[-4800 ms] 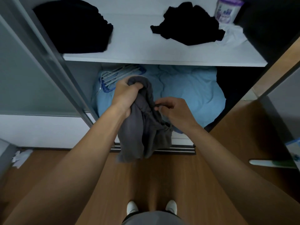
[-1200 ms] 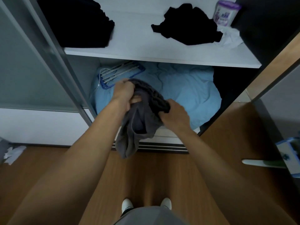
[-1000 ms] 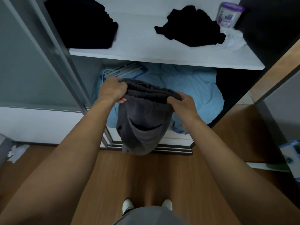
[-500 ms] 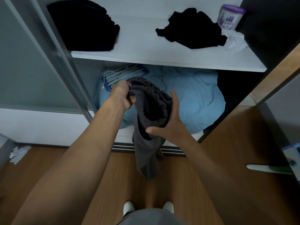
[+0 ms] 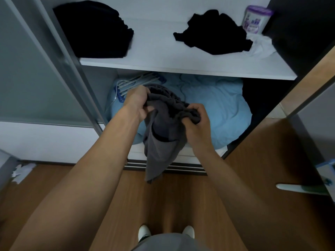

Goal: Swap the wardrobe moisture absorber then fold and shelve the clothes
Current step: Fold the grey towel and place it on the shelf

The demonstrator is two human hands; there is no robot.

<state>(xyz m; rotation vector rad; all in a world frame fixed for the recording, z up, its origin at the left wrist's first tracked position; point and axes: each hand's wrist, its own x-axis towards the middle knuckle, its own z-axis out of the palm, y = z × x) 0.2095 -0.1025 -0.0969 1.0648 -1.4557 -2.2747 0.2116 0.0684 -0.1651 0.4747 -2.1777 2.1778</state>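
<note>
The dark grey garment (image 5: 164, 142) was held in the air before the wardrobe's lower compartment, in front of the blue duvet (image 5: 221, 107) and below the white shelf (image 5: 163, 59). The left hand (image 5: 136, 103) was closed on one end of the gathered top edge, fingers curled into the cloth. The right hand (image 5: 196, 122) was closed on the other end, with cloth bunched in the fist.

The top edge ran across from hand to hand, a little lower at the right. The rest hung straight down from the fingers toward the floor, long axis vertical, lower end free.

Judgement: fold not yet made, and the free lower end lay equally far from both hands. A bare stretch of shelf was noted above the hands, between the black pile (image 5: 94, 29) and the crumpled black garment (image 5: 213, 32). The moisture absorber tub (image 5: 257, 19) stood at the shelf's right rear.
</note>
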